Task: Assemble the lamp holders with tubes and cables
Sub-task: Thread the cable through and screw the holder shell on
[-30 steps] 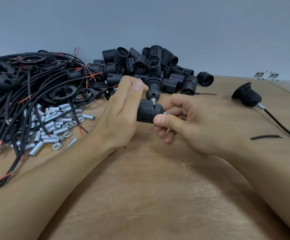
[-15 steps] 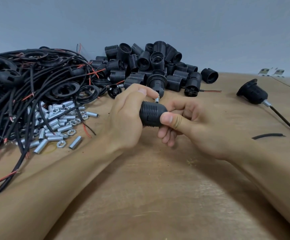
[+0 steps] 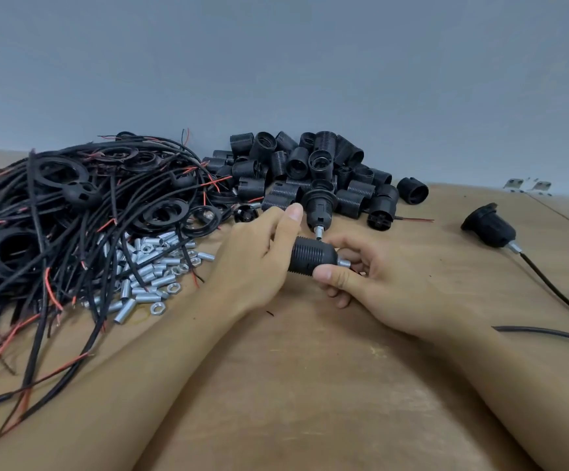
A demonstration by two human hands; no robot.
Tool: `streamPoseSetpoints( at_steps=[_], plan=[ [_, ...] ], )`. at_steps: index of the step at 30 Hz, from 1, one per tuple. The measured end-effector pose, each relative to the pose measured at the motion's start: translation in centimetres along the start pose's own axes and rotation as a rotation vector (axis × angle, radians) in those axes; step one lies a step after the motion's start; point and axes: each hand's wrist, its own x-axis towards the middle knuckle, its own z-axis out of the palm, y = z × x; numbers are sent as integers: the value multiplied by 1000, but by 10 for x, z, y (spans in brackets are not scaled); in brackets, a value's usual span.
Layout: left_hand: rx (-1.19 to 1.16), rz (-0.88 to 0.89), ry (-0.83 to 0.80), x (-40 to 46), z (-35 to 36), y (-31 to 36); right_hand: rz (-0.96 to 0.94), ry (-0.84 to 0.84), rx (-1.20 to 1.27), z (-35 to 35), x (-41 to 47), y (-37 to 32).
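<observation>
My left hand (image 3: 259,256) grips the lamp holder (image 3: 312,258) body to steady it; my right hand (image 3: 368,283) pinches its metal tube (image 3: 343,263) end, presumably for threading.

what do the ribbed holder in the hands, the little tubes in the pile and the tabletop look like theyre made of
Ribbed holder: likely moulded plastic, matt black, with even threaded ridges and only a dull sheen. Little tubes: metal, probably plated steel or aluminium; silvery, with bright highlights. Tabletop: looks like plywood or wood board, bare brown, with visible grain and scuffs.
</observation>
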Motion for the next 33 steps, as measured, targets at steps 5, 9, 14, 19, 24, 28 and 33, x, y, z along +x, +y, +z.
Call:
streamPoseSetpoints(
  at_steps=[5, 9, 14, 19, 24, 28, 33],
  plan=[
    [440, 31, 256, 22, -38, -21, 19, 56, 16, -3, -2, 1],
    [726, -226, 68, 27, -58, -38, 40, 49, 10, -3, 0, 4],
    [718, -239, 45, 28, -62, -40, 16, 54, 23, -4, 0, 6],
    [455, -18, 406, 27, -65, -31, 0, 90, 33, -7, 0, 8],
    [133, 144, 584, 20, -61, -16, -18, 158, 68, -9, 0, 6],
    [-593, -24, 125, 10, -42, 2, -81, 207, 74, -12, -3, 3],
    [-806, -149, -141, 0, -16, 5, -122, 156, 28, -14, -4, 2]
  ],
)
